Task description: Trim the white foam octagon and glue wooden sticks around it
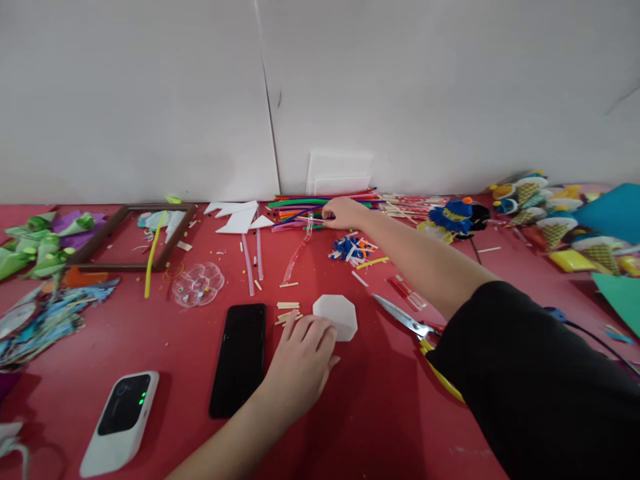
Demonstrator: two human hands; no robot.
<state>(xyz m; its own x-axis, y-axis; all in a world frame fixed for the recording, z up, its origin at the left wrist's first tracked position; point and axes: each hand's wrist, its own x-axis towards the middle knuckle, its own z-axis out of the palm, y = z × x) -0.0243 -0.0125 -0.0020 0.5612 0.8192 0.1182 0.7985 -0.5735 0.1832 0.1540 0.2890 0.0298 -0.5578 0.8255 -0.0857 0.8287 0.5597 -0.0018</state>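
My right hand [345,213] reaches far across the red table [380,413] to a pile of coloured straws [320,205] by the wall, its fingers pinched on one of them. My left hand [303,360] rests near me with fingers curled loosely, its fingertips touching the edge of a white octagonal foam piece [337,315]. A few short cut sticks [288,312] lie just left of that piece. Scissors with yellow handles [415,328] lie under my right forearm.
A black phone [239,359] and a white pocket router [120,420] lie near the front left. A brown frame [131,267], a clear plastic flower [199,284], white foam offcuts [237,217], cut straw bits [350,248] and paper craft pieces [545,213] lie around.
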